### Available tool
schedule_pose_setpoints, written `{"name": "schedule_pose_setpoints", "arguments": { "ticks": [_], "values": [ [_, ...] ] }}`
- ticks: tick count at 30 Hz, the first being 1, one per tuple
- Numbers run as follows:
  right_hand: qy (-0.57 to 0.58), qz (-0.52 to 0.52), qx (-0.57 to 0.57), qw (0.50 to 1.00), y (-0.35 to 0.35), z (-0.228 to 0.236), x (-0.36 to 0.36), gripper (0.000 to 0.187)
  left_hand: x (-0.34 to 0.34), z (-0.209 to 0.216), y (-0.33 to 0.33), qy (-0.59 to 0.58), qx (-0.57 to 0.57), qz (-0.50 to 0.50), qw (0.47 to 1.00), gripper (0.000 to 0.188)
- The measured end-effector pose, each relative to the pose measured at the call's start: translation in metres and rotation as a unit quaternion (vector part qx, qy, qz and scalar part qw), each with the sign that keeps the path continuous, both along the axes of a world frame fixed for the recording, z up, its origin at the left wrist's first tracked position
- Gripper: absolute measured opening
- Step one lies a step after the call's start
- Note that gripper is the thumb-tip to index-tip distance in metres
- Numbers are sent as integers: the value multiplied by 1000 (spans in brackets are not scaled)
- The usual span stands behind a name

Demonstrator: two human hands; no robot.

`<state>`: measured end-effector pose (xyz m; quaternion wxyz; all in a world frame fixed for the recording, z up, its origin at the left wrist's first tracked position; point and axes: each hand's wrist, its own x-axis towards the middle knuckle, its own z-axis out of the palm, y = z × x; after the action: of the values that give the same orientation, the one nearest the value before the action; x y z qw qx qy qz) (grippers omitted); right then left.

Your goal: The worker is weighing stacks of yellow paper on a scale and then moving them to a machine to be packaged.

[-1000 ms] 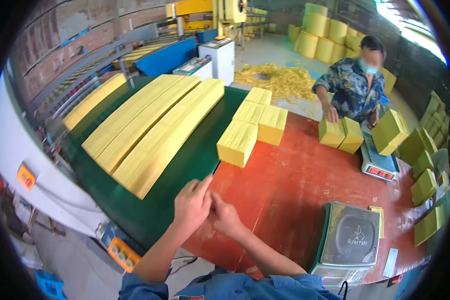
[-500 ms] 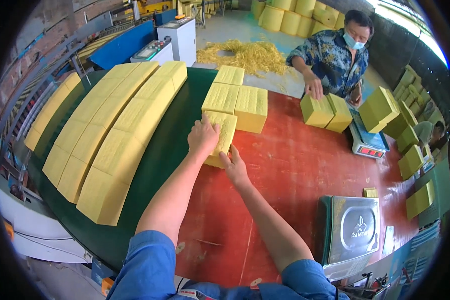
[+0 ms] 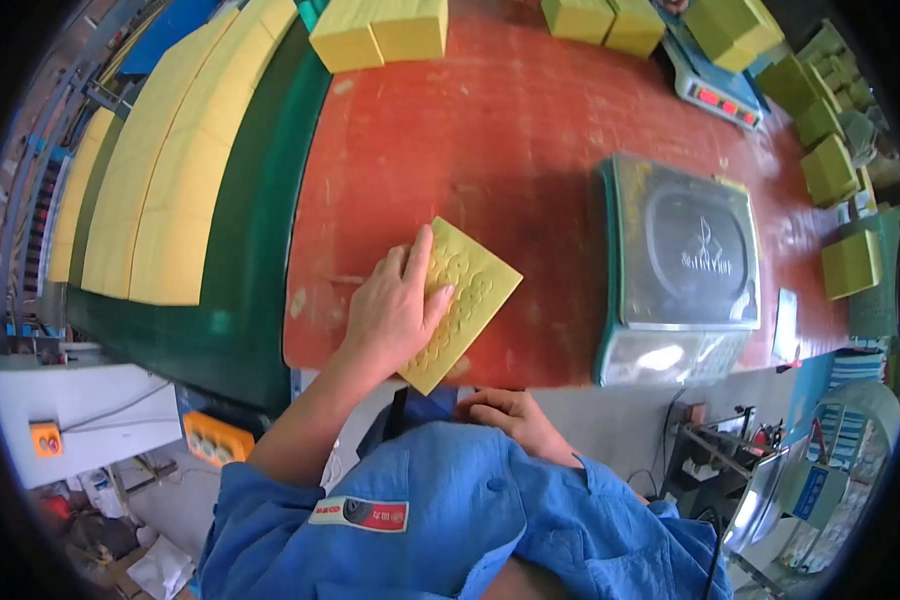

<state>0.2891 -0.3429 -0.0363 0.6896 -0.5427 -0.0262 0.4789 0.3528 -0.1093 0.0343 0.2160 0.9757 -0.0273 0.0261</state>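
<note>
My left hand point(image 3: 390, 310) grips a block of yellow paper point(image 3: 475, 285) with rows of curved punched marks on its top. The thumb lies on the top face and the fingers run along the left edge. The block sits askew near the front edge of the red table point(image 3: 500, 150). Below that edge, close to my blue shirt, is my right hand point(image 3: 515, 415), its fingers curled in. What they hold, if anything, is hidden.
Long rows of yellow paper blocks point(image 3: 185, 190) lie on the green belt point(image 3: 260, 180) at left. More blocks point(image 3: 410, 30) stand at the table's far edge. A plastic-covered scale point(image 3: 685, 240) is at right. Beyond it is a scale with a red display point(image 3: 725, 95), bearing yellow blocks.
Both hands were on a block beside the others at the far side. Now my left hand has a block near the front edge, and my right hand is at my waist. The view tilts further down.
</note>
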Motion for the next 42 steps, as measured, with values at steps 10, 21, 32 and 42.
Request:
{"name": "schedule_pose_setpoints", "arguments": {
  "ticks": [10,21,32,42],
  "values": [
    [136,-8,181,974,-72,-14,-36,63,-129,-13,-94,-53,-35,116,991,64],
    [-676,-295,-53,674,-183,160,61,37,23,33,-233,-111,-414,-74,900,52],
    [-699,-224,-359,576,-200,168,155,24,89,14,-269,324,-850,7,415,53],
    [-747,-226,-367,506,-60,179,115,24,117,4,46,186,-570,29,800,41]
  ]
}}
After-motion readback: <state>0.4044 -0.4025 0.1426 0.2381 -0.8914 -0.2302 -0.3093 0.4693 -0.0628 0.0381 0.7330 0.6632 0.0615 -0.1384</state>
